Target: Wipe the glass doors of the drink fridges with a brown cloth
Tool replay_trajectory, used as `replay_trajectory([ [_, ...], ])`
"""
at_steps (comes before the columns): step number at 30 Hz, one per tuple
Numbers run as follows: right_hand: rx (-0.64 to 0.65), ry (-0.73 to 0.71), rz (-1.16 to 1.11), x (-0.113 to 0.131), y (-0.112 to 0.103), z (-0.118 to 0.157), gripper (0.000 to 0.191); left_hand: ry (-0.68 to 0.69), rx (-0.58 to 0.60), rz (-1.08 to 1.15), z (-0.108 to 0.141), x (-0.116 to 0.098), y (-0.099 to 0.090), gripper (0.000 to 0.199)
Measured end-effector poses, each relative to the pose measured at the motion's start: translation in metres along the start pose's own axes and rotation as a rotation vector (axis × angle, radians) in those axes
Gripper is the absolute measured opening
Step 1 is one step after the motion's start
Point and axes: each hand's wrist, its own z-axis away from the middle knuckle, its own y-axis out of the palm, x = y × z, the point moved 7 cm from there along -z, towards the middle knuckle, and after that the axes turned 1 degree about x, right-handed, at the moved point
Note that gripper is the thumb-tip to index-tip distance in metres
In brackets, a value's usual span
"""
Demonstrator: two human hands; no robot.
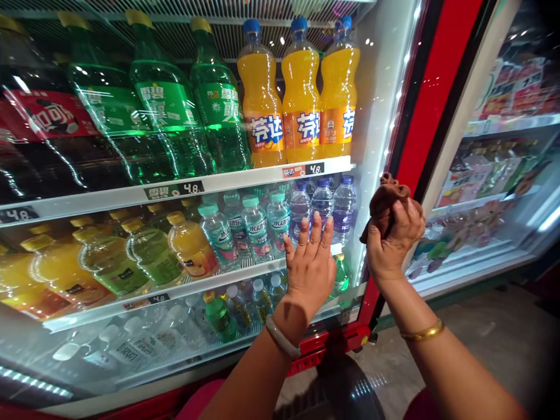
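Head view shows us facing a lit fridge [341,338] with both arms raised before its glass [366,134]. Our left hand [310,271] is spread flat at the pane, fingertips upward and slightly apart, holding nothing; whether its whole palm touches, we cannot tell. Our right hand [396,236] is curled around a bunched brown cloth [387,204], thumb and fingers gripping it at the pane's right edge, near the red frame [431,93]. We wear a pale bangle [282,337] on the left wrist and a gold bangle [423,332] on the right forearm. Behind the pane, the upper shelf [245,179] bears cola [44,114], green bottles [164,111] and three orange bottles [301,96]. Juices [190,245] and teal-capped bottles [255,227] stand below, with purple bottles [344,207] just beyond our left fingertips. Clear bottles [131,344] sit lower. Grey floor [472,344] shows at our right.
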Motion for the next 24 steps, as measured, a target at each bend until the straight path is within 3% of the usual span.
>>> replay_trajectory([
  [3,0.024,0.059,-0.003,0.026,0.001,0.013,0.069,0.0,-0.025,0.017,-0.002,0.002,-0.004,0.081],
  [7,0.14,-0.147,-0.066,0.077,0.006,0.013,0.066,-0.042,-0.031,0.04,-0.006,0.005,-0.005,0.077],
  [9,0.134,-0.235,-0.09,0.08,0.006,0.001,0.062,-0.062,-0.022,0.052,-0.007,0.004,-0.005,0.077],
  [11,0.074,-0.243,-0.097,0.063,0.004,-0.01,0.059,-0.071,-0.008,0.047,-0.009,0.003,-0.007,0.079],
  [15,0.0,-0.05,-0.02,0.03,0.002,-0.004,0.062,-0.054,0.013,0.021,-0.012,0.005,-0.016,0.084],
  [18,0.077,0.006,-0.02,0.054,0.003,0.013,0.068,-0.064,0.011,0.005,-0.014,0.013,-0.023,0.083],
  [21,0.145,-0.154,-0.12,0.095,0.004,0.012,0.07,-0.091,0.005,-0.01,-0.017,0.017,-0.027,0.074],
  [24,0.101,-0.303,-0.103,0.099,0.002,-0.011,0.062,-0.112,0.008,-0.01,-0.02,0.017,-0.03,0.07],
])
